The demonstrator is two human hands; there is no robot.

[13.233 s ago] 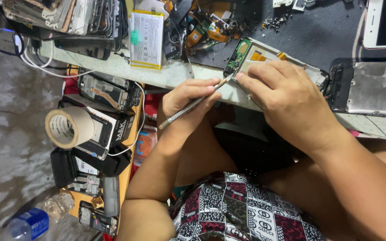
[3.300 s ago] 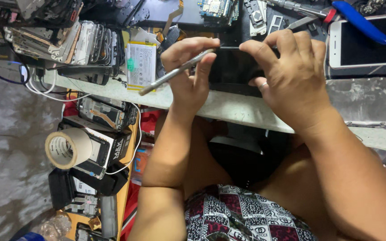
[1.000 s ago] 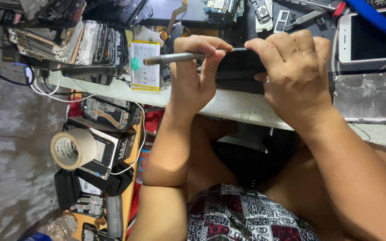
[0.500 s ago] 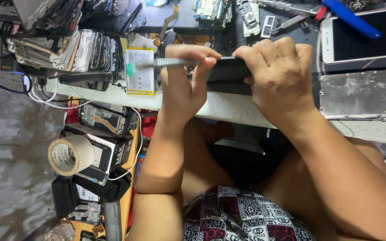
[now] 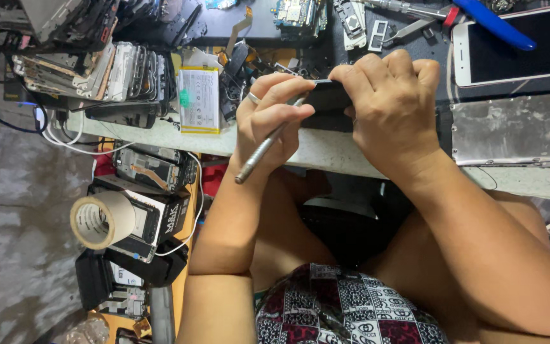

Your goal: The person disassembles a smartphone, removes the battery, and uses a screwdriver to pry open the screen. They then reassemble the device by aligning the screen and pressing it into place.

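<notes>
Left hand [image 5: 268,121] is closed around a slim metal tool [image 5: 263,145], pen-style, its tip angled up toward one o'clock and meeting the edge of the dark phone [image 5: 327,102]. Right hand [image 5: 394,105] is clamped over that phone from the three o'clock side, fingers curled across its top, pinning it at the front edge of the workbench [image 5: 326,150]. At nine o'clock from the left hand lies a yellow-edged phone battery [image 5: 198,100], and beyond it a stack of phone frames [image 5: 106,73]. Down at seven o'clock sits a roll of tape [image 5: 102,220]. At two o'clock of the right hand, a white phone [image 5: 517,48] lies face up.
</notes>
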